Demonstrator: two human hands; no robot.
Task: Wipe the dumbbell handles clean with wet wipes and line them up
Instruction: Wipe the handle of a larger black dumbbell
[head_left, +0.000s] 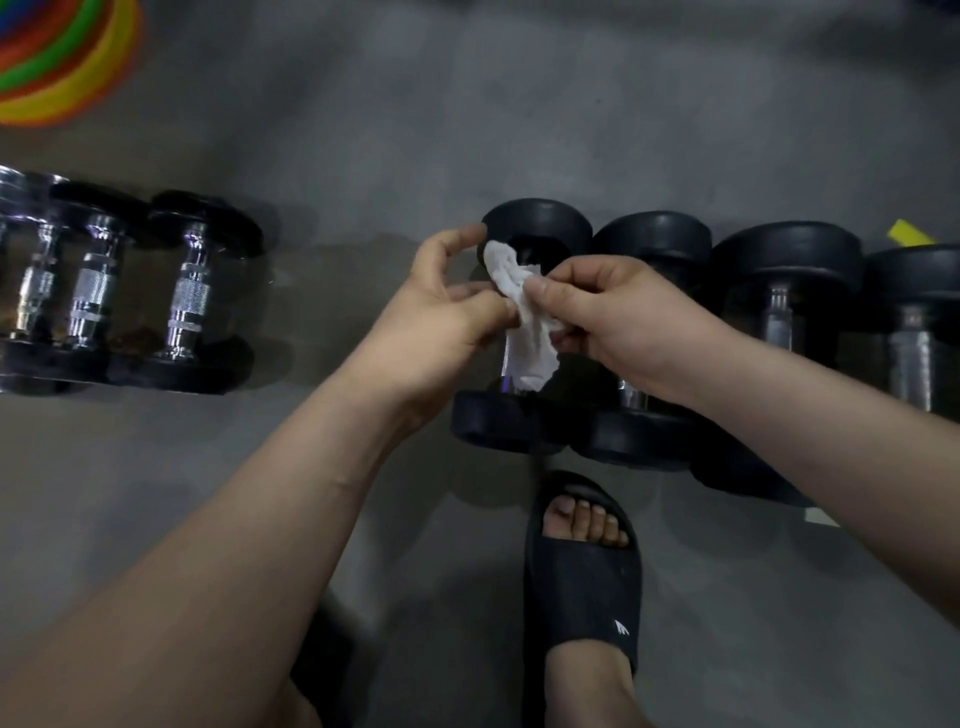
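Step in hand, as I read it: getting the wet wipe (525, 332) sorted before it goes round the bar. The left hand (457, 301) pinches one edge between thumb and curled forefinger. The right hand (613, 317) pinches the opposite edge with thumb and fingertips. The wipe is bunched and hangs between them.

The target dumbbell (537, 226) lies on the floor (363, 156) directly under the hands, axis 12–6: one head at 12 o'clock of the wipe, the other at 6. Its handle (506, 383) is almost wholly hidden behind the wipe, with only a sliver of chrome showing at the 6 end. Can't tell if the wipe touches the bar.

To do it well, I'd say:
- Open the wipe to a flat, clean face.
- Wrap it fully round the bar.
- Grip and twist while sliding head to head, so the knurl gets covered.
- Keep the spare hand on a head. They're round, so it will likely roll.

Three more black dumbbells (784, 260) lie close side by side at 3 o'clock of the hands, on the same axis. The chrome-handled set (189, 296) is well apart at 9. The sandalled foot (582, 571) is at 6, near the closer head, so mind the toes when shifting weights.
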